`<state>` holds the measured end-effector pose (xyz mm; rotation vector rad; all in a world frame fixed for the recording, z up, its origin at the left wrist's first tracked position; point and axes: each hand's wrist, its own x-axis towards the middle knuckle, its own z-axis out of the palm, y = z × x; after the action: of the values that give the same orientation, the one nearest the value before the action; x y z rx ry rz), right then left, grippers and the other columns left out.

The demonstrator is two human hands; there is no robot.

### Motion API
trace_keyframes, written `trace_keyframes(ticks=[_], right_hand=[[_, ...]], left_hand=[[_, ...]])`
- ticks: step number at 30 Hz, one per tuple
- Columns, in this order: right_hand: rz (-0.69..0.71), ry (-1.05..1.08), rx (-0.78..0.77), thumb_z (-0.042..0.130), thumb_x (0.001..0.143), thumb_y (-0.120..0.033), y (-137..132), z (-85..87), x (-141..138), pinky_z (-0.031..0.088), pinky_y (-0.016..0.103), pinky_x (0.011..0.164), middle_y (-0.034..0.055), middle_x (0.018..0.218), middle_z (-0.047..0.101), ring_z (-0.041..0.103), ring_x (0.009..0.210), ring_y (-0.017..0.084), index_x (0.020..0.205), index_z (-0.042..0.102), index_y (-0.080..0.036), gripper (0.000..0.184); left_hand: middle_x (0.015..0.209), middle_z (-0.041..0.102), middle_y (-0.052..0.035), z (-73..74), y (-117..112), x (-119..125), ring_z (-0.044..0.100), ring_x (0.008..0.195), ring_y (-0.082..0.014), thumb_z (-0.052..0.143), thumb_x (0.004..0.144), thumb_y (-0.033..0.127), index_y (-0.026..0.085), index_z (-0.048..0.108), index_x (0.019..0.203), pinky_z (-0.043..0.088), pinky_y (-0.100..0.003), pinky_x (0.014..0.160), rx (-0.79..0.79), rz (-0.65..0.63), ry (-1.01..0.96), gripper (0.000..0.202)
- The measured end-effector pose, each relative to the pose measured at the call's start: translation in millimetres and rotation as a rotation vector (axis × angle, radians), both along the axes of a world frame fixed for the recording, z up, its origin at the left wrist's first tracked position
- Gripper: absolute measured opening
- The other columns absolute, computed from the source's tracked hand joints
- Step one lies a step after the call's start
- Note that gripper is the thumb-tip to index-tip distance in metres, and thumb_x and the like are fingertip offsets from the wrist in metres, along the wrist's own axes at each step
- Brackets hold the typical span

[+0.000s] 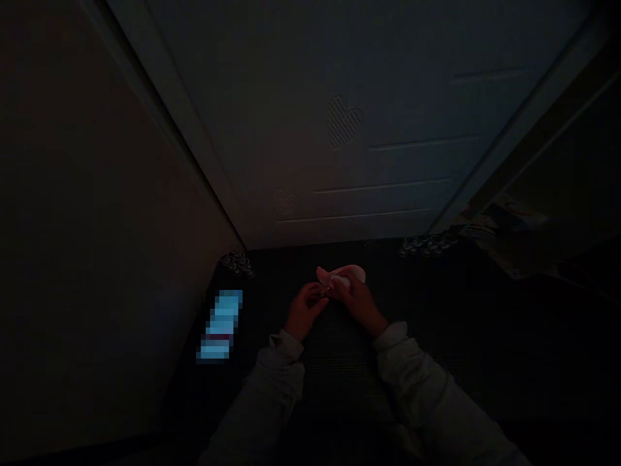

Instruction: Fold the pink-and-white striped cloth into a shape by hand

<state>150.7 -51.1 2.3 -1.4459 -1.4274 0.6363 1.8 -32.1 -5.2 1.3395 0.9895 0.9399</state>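
Note:
In dim light, my right hand [361, 304] is closed around a pale pink, soft-looking piece [356, 272] with a rounded end and a smaller lobe on its left. What kind of thing it is, I cannot make out. Close beside it, my left hand [303, 310] has its fingertips pinched on a small shiny metal piece [321, 293], right by the pink piece's lower left edge. The fingertips of both hands nearly meet. Whether the metal is joined to the pink piece is too dark to tell.
Both hands are over a dark tabletop [334, 369]. A lit, blurred-out phone screen [220, 327] lies at left. Metal rings form a cluster [236, 264] at back left and another pile [427, 244] at back right. Behind stands a pale panel [301, 155] with embossed hearts.

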Motion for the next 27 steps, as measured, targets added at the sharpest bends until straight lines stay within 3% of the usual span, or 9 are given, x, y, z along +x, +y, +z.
trace_keyframes(ticks=[3,15,27], right_hand=[[0.016,0.008,0.004,0.042,0.081,-0.037,0.0,-0.1,0.9,0.042,0.031,0.073,0.0046,0.091,0.058,0.054,0.083,0.018,0.091,0.053,-0.019,0.023],[0.073,-0.091,0.092,0.054,0.074,-0.033,2.5,1.0,1.1,0.039,0.036,0.083,0.006,0.097,0.053,0.049,0.094,0.02,0.096,0.052,-0.019,0.025],[0.054,-0.064,0.043,0.038,0.084,-0.032,1.5,-0.3,1.3,0.04,0.035,0.08,0.0066,0.094,0.055,0.051,0.089,0.019,0.095,0.052,-0.018,0.023]], left_hand=[[0.091,0.063,-0.0053,-2.0,0.8,-1.1,0.058,0.086,-0.0168,0.064,0.065,0.025,0.019,0.048,0.106,0.043,-0.03,0.076,-0.046,0.006,-0.026,0.044],[0.078,0.064,-0.0026,6.6,1.6,-1.7,0.059,0.077,-0.0164,0.067,0.062,0.028,0.017,0.054,0.091,0.043,-0.029,0.071,-0.082,0.02,0.034,0.033],[0.079,0.063,-0.0029,6.7,0.4,-0.8,0.057,0.073,-0.0142,0.062,0.067,0.034,0.017,0.053,0.091,0.042,-0.025,0.063,-0.069,0.017,0.074,0.031]])
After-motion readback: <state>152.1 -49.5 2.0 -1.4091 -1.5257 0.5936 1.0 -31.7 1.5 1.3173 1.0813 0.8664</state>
